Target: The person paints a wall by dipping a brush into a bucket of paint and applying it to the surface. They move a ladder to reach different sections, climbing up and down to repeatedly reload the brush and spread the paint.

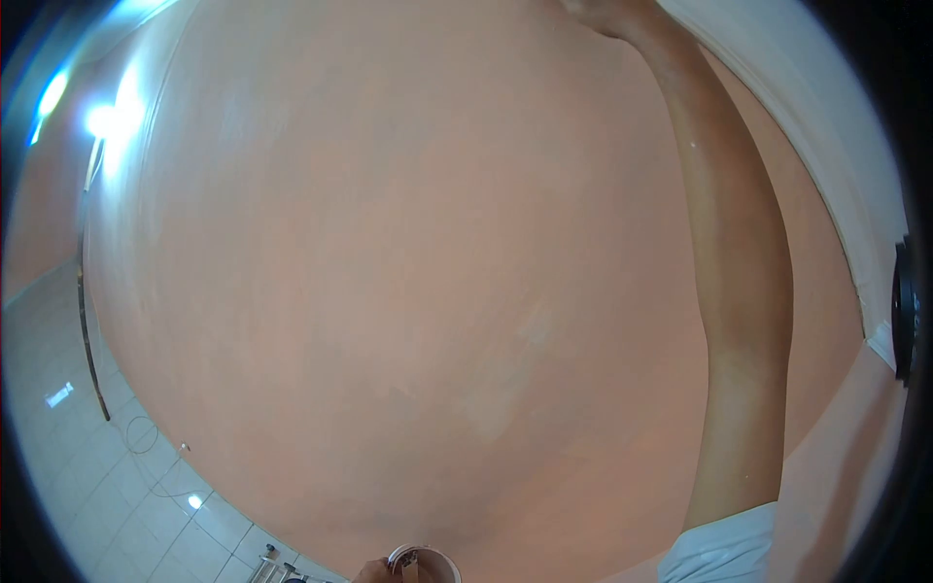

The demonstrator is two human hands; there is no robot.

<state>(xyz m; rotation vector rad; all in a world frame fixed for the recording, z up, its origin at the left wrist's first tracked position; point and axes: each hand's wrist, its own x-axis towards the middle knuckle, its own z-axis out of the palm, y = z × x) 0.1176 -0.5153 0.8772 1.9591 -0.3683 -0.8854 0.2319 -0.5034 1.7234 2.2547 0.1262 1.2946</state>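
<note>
My left hand [372, 571] is at the bottom edge, closed on the rim of a small round open tub [439, 561]. Something brownish shows inside the tub, too cut off to make out. High up at the top edge, my right hand [595, 14] is raised against or close to the peach-coloured wall [418, 243], at the end of an outstretched arm. Its fingers are mostly beyond the frame, so what it holds, if anything, is hidden. Paler, uneven patches mark the wall surface.
A bright lamp [101, 120] glows at the left, above a long thin pole [87, 330]. White floor tiles [190, 549] run along the wall's foot, with a thin wire and a metal frame [270, 565]. A black round object [904, 311] sits at the far right.
</note>
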